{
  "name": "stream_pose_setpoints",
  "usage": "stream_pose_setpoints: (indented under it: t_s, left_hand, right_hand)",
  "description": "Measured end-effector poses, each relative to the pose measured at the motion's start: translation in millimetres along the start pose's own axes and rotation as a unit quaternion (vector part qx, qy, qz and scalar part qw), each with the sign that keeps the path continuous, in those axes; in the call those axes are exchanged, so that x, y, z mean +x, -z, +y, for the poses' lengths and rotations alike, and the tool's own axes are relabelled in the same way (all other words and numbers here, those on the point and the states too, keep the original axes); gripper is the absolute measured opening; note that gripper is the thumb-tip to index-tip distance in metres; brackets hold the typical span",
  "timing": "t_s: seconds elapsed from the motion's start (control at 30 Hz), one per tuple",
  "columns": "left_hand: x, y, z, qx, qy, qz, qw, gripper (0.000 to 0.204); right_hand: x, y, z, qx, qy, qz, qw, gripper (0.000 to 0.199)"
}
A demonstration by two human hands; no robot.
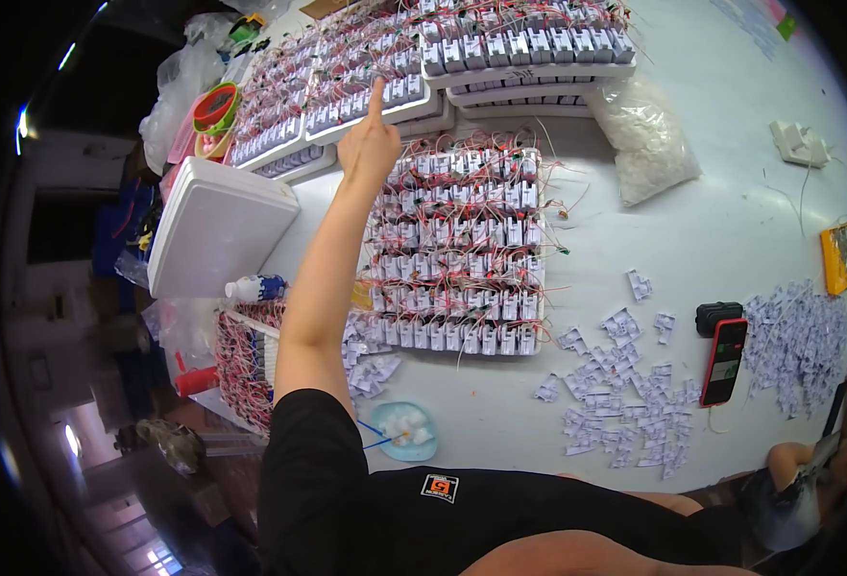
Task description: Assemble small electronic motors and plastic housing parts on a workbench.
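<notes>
My left hand (370, 144) reaches far forward over the table, its index finger stretched out and the other fingers partly curled. It holds nothing. The fingertip lies over the front row of small white-labelled blocks with red and white wires (324, 117) in a foam tray; whether it touches them I cannot tell. Just right of my forearm is another group of wired blocks (457, 230), set in several rows. Behind the hand, more filled foam trays (529, 69) are stacked. My right hand is not in view.
A white foam box (217, 230) and a bottle (255, 288) stand left of my arm. A blue dish with cotton (406, 430) sits near me. Loose label pieces (635, 403), a red-edged phone (724, 363) and a clear bag (642, 144) lie rightward. Another person's arm (793, 466) shows far right.
</notes>
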State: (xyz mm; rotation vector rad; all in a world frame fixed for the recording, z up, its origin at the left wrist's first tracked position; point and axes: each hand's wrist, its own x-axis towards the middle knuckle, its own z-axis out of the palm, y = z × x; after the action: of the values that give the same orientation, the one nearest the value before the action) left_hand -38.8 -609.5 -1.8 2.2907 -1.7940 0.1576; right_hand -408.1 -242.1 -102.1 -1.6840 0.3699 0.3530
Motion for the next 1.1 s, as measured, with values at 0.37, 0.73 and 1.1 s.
stream_pose_setpoints:
  t_s: [0.37, 0.73, 1.1]
  left_hand:
    - [14, -14, 7, 0.064, -0.035, -0.046, 0.996, 0.065]
    - [-5, -8, 21, 0.023, -0.034, -0.068, 0.997, 0.066]
    - [-152, 27, -139, -0.323, 0.246, -0.029, 0.913, 0.029]
  right_hand:
    - [0, 17, -2, 0.017, -0.004, 0.021, 1.000, 0.043]
    - [-12, 30, -9, 0.026, -0.013, 0.020, 0.999, 0.042]
    - [-90, 51, -45, -0.105, -0.017, 0.162, 0.981, 0.035]
